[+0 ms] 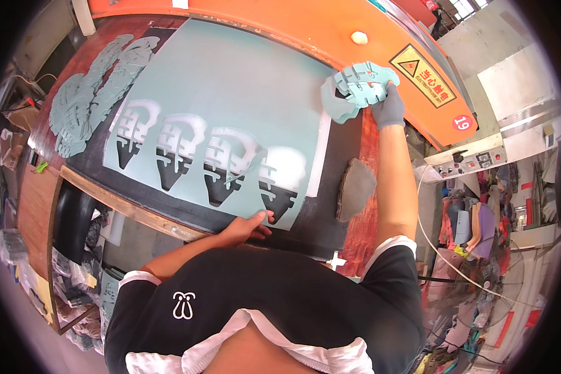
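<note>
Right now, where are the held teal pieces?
The held teal pieces are at the head view's upper right, in the gloved right hand, near the orange machine.

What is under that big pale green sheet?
Through the cut-outs in the sheet, a black surface and a white layer show; white also sticks out along its right edge. Whatever lies beneath the solid part is hidden.
</note>
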`<state>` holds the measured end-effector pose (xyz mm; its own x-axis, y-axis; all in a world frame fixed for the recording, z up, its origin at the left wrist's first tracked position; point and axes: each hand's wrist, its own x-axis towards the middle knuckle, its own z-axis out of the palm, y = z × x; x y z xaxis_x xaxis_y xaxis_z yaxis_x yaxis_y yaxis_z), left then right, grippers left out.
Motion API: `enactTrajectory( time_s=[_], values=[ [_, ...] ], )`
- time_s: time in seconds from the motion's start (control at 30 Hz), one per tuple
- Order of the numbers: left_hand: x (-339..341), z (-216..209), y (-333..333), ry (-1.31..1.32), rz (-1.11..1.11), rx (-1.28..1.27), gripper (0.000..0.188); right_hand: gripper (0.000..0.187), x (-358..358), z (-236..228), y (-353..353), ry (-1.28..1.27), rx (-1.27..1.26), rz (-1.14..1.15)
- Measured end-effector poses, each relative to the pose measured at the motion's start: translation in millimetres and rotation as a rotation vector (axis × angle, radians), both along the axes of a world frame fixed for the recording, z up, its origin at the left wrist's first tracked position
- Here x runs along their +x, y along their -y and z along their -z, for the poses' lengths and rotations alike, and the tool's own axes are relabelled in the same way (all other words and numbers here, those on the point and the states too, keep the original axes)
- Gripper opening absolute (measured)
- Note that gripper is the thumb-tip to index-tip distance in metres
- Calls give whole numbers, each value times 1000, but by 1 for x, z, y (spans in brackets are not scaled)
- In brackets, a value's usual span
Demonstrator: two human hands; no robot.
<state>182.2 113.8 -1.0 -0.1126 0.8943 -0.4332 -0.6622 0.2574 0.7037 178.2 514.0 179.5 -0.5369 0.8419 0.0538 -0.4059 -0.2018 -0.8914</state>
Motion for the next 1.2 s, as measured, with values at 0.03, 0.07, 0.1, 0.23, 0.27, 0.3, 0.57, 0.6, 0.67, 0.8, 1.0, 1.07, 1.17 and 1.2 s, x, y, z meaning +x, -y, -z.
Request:
enactTrajectory(
  time_s=[0.03,0.07,0.1,0.23,0.27,0.3,0.57,0.6,0.67,0.8,1.0,1.07,1.17,1.2],
  values=[
    [-1,-2,2,-73,111,14,45,33,4,-4,12,-22,-18,-25],
    [-3,-5,6,-146,221,26,45,34,7,-8,24,-52,-30,-58],
    [-5,-9,11,-212,334,12,45,35,11,-11,36,-71,-56,-70],
    [-22,-26,38,-629,410,241,40,37,22,-17,85,9,-64,-213],
    [-25,-30,44,-447,279,149,34,39,25,-17,98,9,-98,-215],
    [-31,-33,47,-491,168,139,32,40,27,-16,112,-9,-101,-270],
    [-43,-36,90,-603,-57,20,29,38,16,12,221,259,-175,-545],
    [-47,-34,98,-606,-24,13,30,37,9,16,236,187,-277,-634],
    [-60,-31,118,-619,-38,22,32,36,-5,15,263,223,-263,-680],
    [-103,-27,157,-575,-165,-10,31,33,-48,-3,315,218,-258,-817],
    [-196,-22,225,-627,-327,-6,29,36,-186,4,390,287,-85,-894],
    [-228,-20,253,-525,-367,-50,29,35,-246,7,412,344,54,-887],
    [-275,-16,289,-378,-556,-46,24,35,-341,-4,438,316,430,-893],
    [-291,-15,300,-356,-622,-44,24,33,-369,-9,447,254,539,-877]
  ],
)
